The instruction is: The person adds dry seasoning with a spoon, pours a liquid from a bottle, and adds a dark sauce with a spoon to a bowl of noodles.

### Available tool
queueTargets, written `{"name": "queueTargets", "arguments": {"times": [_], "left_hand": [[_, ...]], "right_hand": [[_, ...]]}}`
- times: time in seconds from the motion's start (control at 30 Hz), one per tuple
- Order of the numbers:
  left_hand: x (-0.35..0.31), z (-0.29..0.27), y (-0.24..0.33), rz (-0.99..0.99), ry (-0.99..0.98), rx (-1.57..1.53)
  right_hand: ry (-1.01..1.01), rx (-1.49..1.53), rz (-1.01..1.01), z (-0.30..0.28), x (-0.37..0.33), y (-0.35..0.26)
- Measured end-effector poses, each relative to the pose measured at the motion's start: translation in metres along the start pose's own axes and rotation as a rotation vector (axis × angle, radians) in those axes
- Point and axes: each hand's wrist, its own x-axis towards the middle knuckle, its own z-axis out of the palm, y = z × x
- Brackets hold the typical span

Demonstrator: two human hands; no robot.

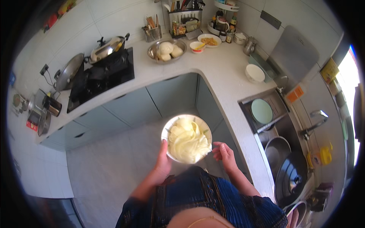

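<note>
A white bowl full of pale yellow, thin, curling slices is held up in front of my body, over the floor. My left hand grips its left rim, with the thumb on the edge and the other fingers hidden beneath. Just beyond the bowl's right rim is my right hand. Its fingers are loosely bent and slightly apart, and nothing shows in them.
The pale counter curves around me. It carries a black gas stove with pans, a steel bowl of whitish round pieces, a plate of food and a white bowl. The sink at right holds a pan and dark lid.
</note>
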Motion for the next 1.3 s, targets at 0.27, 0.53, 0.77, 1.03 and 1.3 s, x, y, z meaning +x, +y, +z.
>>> {"name": "queueTargets", "arguments": {"times": [0.27, 0.53, 0.77, 1.03, 1.3], "left_hand": [[0.141, 0.080, 0.032, -0.023, -0.103, 0.106], [0.229, 0.115, 0.050, -0.106, -0.182, 0.182], [0.328, 0.131, 0.070, -0.143, -0.298, 0.374], [0.443, 0.150, 0.074, -0.153, -0.549, 0.578], [0.499, 0.180, 0.065, -0.464, -0.344, 0.512]], "right_hand": [[-0.161, 0.351, -0.205, -0.047, 0.144, -0.105], [-0.039, 0.371, -0.144, -0.072, 0.208, -0.126], [0.242, 0.287, -0.065, -0.080, 0.258, -0.159], [0.518, 0.338, -0.002, -0.088, 0.313, -0.167], [0.634, 0.320, 0.082, -0.129, 0.365, -0.165]]}}
